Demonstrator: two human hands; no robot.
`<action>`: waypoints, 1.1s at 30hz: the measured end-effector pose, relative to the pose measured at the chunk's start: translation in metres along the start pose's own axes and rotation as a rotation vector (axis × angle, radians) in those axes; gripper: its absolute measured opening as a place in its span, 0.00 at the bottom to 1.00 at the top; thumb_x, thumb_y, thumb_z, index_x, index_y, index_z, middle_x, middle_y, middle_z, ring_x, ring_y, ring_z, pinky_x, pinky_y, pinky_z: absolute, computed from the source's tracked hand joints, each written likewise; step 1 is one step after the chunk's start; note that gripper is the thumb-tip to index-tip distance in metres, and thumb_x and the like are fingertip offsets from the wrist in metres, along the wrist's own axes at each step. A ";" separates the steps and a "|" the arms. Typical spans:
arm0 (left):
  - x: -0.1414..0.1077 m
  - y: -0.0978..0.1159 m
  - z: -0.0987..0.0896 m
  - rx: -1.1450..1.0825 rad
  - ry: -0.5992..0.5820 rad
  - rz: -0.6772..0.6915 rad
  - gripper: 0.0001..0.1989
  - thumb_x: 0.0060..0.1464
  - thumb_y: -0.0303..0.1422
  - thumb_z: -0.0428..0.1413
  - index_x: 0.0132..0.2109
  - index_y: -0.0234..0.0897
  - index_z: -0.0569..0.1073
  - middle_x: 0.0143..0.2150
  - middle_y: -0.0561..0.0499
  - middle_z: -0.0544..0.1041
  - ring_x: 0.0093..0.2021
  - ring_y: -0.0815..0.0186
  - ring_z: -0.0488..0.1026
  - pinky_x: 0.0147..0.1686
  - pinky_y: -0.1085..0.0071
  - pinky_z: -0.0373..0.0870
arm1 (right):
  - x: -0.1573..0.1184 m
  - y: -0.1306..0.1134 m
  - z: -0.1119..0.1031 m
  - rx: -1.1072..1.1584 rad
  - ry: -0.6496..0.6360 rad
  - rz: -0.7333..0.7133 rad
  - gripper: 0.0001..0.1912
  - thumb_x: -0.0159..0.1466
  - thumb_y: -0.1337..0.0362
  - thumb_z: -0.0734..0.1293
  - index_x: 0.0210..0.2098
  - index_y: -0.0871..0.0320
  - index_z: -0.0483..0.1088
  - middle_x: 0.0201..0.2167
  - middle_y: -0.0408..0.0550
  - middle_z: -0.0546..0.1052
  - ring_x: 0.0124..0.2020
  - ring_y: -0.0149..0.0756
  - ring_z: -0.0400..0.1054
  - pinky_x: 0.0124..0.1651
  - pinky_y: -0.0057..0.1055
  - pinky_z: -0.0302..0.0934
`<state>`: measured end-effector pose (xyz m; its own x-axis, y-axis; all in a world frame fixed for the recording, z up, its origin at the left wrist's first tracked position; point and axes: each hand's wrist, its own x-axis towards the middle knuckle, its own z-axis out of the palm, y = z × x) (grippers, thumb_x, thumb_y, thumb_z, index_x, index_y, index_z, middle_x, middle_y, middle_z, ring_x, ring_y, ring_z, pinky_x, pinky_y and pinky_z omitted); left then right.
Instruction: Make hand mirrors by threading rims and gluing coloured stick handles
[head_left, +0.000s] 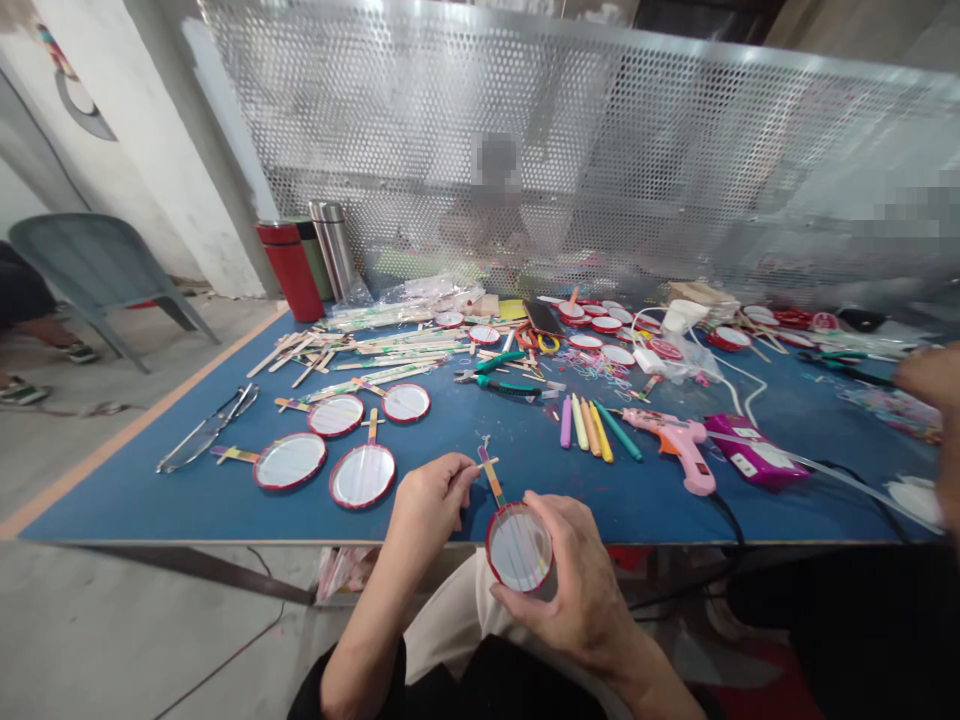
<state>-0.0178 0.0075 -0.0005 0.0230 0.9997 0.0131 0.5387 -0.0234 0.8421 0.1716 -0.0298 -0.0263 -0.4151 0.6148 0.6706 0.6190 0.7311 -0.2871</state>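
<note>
My right hand [574, 565] grips a round, red-rimmed disc [519, 547] by its edge, just past the table's front edge. From the disc a coloured stick handle [493, 477] points up and away. My left hand [439, 495] pinches the end of a small thin stick [487, 463] that lies across the upper part of this handle. Left of my hands, similar discs with stick handles lie flat on the blue table [225, 510], among them one [363, 476] close to my left hand.
A pink glue gun [686, 447], purple power box [754, 455] and crayons [598, 430] lie to the right. Pliers [506, 385], loose sticks [405, 350] and glasses [206, 430] lie further back or left. Bottles [292, 270] stand behind. Another person's arm [934, 385] reaches in at right.
</note>
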 end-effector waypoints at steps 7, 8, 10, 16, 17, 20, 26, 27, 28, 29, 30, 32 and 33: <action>0.000 0.001 0.000 0.012 0.003 0.004 0.15 0.59 0.41 0.46 0.31 0.39 0.70 0.20 0.59 0.68 0.16 0.72 0.66 0.21 0.77 0.60 | 0.000 -0.001 -0.001 -0.001 -0.002 -0.012 0.41 0.54 0.62 0.72 0.61 0.67 0.52 0.47 0.61 0.68 0.48 0.52 0.63 0.49 0.52 0.62; 0.000 0.001 -0.001 0.011 0.003 0.004 0.15 0.59 0.41 0.46 0.32 0.39 0.71 0.20 0.59 0.68 0.15 0.72 0.66 0.21 0.77 0.60 | 0.000 -0.001 -0.001 -0.003 -0.001 -0.011 0.41 0.54 0.62 0.72 0.61 0.66 0.52 0.47 0.61 0.68 0.48 0.52 0.63 0.49 0.52 0.62; -0.001 0.001 -0.001 0.007 0.006 0.001 0.15 0.59 0.41 0.46 0.32 0.40 0.71 0.19 0.59 0.68 0.15 0.72 0.66 0.21 0.77 0.60 | 0.000 -0.001 -0.001 -0.005 -0.001 -0.008 0.41 0.54 0.62 0.72 0.62 0.65 0.52 0.47 0.60 0.68 0.48 0.52 0.63 0.48 0.51 0.62; -0.001 -0.001 0.001 0.004 0.014 0.008 0.14 0.59 0.41 0.46 0.31 0.40 0.70 0.20 0.60 0.68 0.15 0.72 0.66 0.21 0.77 0.60 | 0.001 -0.001 0.000 -0.003 0.001 -0.010 0.40 0.54 0.62 0.72 0.61 0.66 0.53 0.47 0.60 0.68 0.48 0.51 0.64 0.48 0.51 0.62; -0.001 -0.001 0.001 0.005 0.014 0.010 0.14 0.59 0.41 0.46 0.31 0.40 0.70 0.20 0.60 0.68 0.15 0.72 0.66 0.21 0.77 0.60 | 0.001 0.000 0.000 -0.003 0.001 -0.011 0.40 0.54 0.62 0.72 0.61 0.66 0.53 0.47 0.60 0.68 0.48 0.51 0.63 0.49 0.51 0.62; 0.000 -0.001 0.001 0.005 0.016 0.017 0.14 0.59 0.41 0.46 0.31 0.40 0.70 0.20 0.60 0.68 0.15 0.73 0.66 0.21 0.78 0.60 | 0.001 0.001 0.000 -0.006 -0.001 -0.008 0.40 0.54 0.62 0.72 0.61 0.66 0.52 0.47 0.60 0.68 0.48 0.51 0.64 0.48 0.51 0.62; 0.001 0.000 -0.001 -0.006 -0.008 0.004 0.14 0.59 0.41 0.47 0.31 0.40 0.71 0.19 0.60 0.68 0.15 0.72 0.66 0.20 0.78 0.60 | 0.000 0.000 0.001 -0.009 0.006 -0.009 0.41 0.54 0.61 0.72 0.62 0.65 0.52 0.47 0.60 0.69 0.48 0.52 0.64 0.49 0.52 0.62; 0.001 0.000 -0.001 -0.017 -0.017 0.004 0.14 0.59 0.41 0.47 0.32 0.40 0.71 0.20 0.59 0.68 0.15 0.72 0.66 0.20 0.78 0.60 | 0.000 0.000 0.001 -0.010 0.007 -0.011 0.41 0.54 0.61 0.72 0.62 0.65 0.52 0.47 0.60 0.69 0.48 0.52 0.64 0.49 0.52 0.62; 0.001 0.000 -0.002 -0.029 -0.025 0.005 0.14 0.59 0.41 0.47 0.32 0.40 0.71 0.20 0.59 0.68 0.15 0.72 0.66 0.19 0.78 0.60 | 0.000 0.000 0.001 -0.011 0.009 -0.011 0.41 0.54 0.62 0.71 0.62 0.64 0.52 0.47 0.60 0.69 0.48 0.52 0.64 0.49 0.52 0.62; 0.002 0.000 -0.002 -0.040 -0.032 0.007 0.14 0.59 0.42 0.47 0.32 0.40 0.72 0.20 0.59 0.68 0.15 0.72 0.66 0.19 0.78 0.60 | 0.000 -0.001 0.001 -0.011 0.012 -0.011 0.40 0.55 0.62 0.71 0.62 0.64 0.52 0.47 0.60 0.69 0.48 0.52 0.64 0.49 0.52 0.62; 0.002 0.000 -0.002 -0.049 -0.037 0.008 0.14 0.58 0.42 0.47 0.33 0.39 0.72 0.20 0.59 0.68 0.15 0.72 0.66 0.19 0.78 0.60 | 0.000 -0.001 0.001 -0.011 0.012 -0.011 0.40 0.55 0.62 0.71 0.62 0.64 0.52 0.48 0.60 0.69 0.48 0.52 0.64 0.48 0.52 0.62; 0.001 0.001 -0.003 -0.064 -0.040 0.007 0.14 0.58 0.42 0.47 0.32 0.39 0.71 0.20 0.59 0.68 0.15 0.72 0.66 0.19 0.78 0.60 | 0.000 -0.001 0.001 -0.010 0.012 -0.012 0.41 0.54 0.62 0.72 0.62 0.64 0.52 0.48 0.60 0.69 0.48 0.52 0.64 0.48 0.52 0.62; 0.001 0.001 -0.003 -0.071 -0.040 0.006 0.14 0.58 0.42 0.47 0.32 0.39 0.71 0.20 0.59 0.68 0.15 0.72 0.66 0.19 0.78 0.60 | -0.001 0.000 0.001 -0.008 0.013 -0.012 0.41 0.54 0.62 0.72 0.62 0.65 0.52 0.48 0.60 0.69 0.48 0.52 0.64 0.48 0.51 0.62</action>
<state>-0.0196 0.0090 0.0017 0.0609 0.9981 -0.0023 0.4776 -0.0271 0.8782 0.1712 -0.0301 -0.0271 -0.4139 0.6024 0.6825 0.6196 0.7357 -0.2736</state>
